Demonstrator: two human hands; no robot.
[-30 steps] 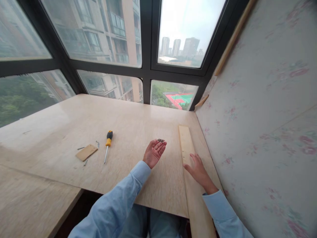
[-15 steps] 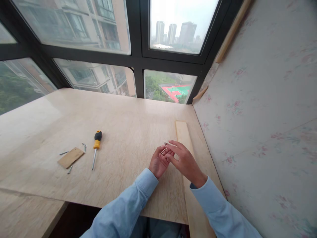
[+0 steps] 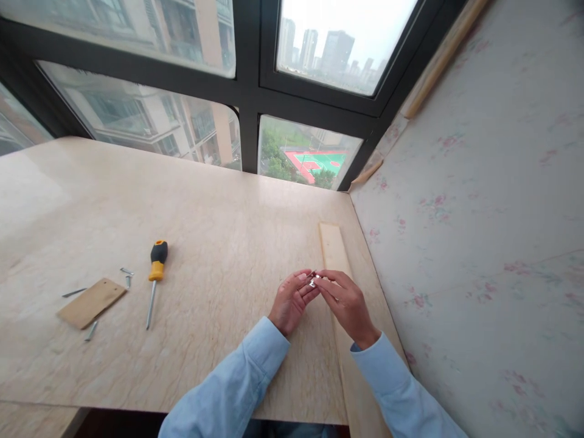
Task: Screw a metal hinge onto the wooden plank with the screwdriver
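Observation:
Small shiny metal pieces [image 3: 313,281] sit between the fingertips of my two hands; their exact kind is too small to make out. My left hand [image 3: 287,304] is turned palm up, with its thumb and fingers closing on the metal from the left. From the right, my right hand [image 3: 350,309] pinches at the same spot with thumb and forefinger. Both hands are held above the table, beside a long pale wooden board [image 3: 332,240] that runs partly under my right hand and sleeve.
Left on the stone-patterned tabletop [image 3: 205,243] lies a yellow and black screwdriver [image 3: 157,261]. Further left is a small wooden plate [image 3: 91,303] with holes, and several loose screws [image 3: 91,331] around it. A papered wall [image 3: 456,243] borders the right; windows [image 3: 310,149] stand behind.
The view has turned, shifting the screwdriver and plate left in the picture. My right hand's fingers have drawn together at the metal, and more of its shine shows.

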